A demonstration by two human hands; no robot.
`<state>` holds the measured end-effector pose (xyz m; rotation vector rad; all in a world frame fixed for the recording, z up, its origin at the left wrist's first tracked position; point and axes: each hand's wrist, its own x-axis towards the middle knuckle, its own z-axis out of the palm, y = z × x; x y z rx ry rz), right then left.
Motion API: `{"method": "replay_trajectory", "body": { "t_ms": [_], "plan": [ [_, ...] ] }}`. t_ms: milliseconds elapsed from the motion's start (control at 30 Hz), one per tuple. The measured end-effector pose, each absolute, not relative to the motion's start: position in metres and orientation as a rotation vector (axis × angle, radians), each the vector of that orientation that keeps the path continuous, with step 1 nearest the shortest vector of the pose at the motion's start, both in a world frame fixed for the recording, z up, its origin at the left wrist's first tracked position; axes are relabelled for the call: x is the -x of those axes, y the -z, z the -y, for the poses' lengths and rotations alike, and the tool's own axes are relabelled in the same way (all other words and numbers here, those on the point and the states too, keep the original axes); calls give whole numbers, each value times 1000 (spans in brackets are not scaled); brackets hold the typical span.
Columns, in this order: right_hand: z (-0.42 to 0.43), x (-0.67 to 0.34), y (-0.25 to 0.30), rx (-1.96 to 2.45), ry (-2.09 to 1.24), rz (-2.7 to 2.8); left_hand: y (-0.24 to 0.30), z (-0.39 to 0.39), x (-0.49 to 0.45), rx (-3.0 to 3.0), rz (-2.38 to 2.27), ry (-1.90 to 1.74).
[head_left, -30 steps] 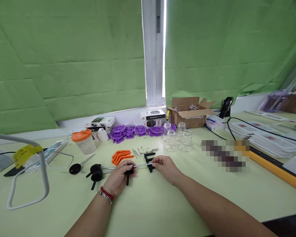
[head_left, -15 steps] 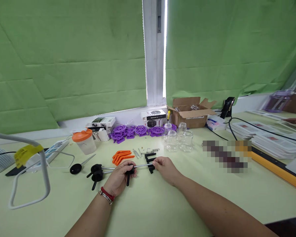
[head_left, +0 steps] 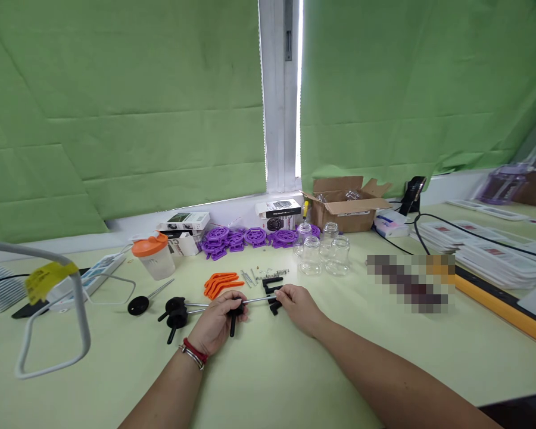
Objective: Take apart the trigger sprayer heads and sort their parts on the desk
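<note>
My left hand [head_left: 217, 322] is closed round a black plastic handle [head_left: 234, 314] with a thin metal rod [head_left: 256, 300] sticking out of it to the right. My right hand [head_left: 297, 304] pinches the rod's far end, beside some small black plastic pieces [head_left: 271, 285]. Both hands rest low over the pale green table [head_left: 268, 369]. Two more black handles with rods [head_left: 175, 313] lie just left of my left hand, and a black knob on a rod [head_left: 137, 305] lies further left. Orange plastic pieces [head_left: 221, 283] and small springs and pins [head_left: 268, 274] lie just beyond my hands.
Purple plastic parts [head_left: 245, 236], small glass jars [head_left: 324, 253], a cardboard box [head_left: 346, 205], small cartons and an orange-lidded cup [head_left: 153, 255] stand along the back. A white wire frame with a yellow tag [head_left: 49, 280] juts in at left. Flat white packs [head_left: 486, 250] and a black cable lie at right.
Almost nothing moved: my hands keep their hold on the handle and rod. Another person's hand at the far right edge has gone out of view.
</note>
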<state>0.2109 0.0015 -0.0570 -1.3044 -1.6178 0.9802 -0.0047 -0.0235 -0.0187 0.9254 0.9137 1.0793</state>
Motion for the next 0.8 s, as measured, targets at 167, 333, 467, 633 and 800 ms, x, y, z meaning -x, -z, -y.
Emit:
{"method": "replay_trajectory", "body": {
  "t_ms": [167,333,467,633,800],
  "plan": [
    [-1,-212,56,1194,-1123,1508,20,22,6,-919,-924,-1073],
    [-2,-213,55,1146,-1160,1466,22,20,7,-913,-929,-1075],
    [-2,-213,56,1195,-1122,1519,21,21,6,-927,-931,-1073],
    [-1,-213,56,1261,-1075,1573,19,22,6,-936,-918,-1072],
    [1,-212,53,1317,-1040,1595,20,22,7,-941,-918,-1063]
  ]
}}
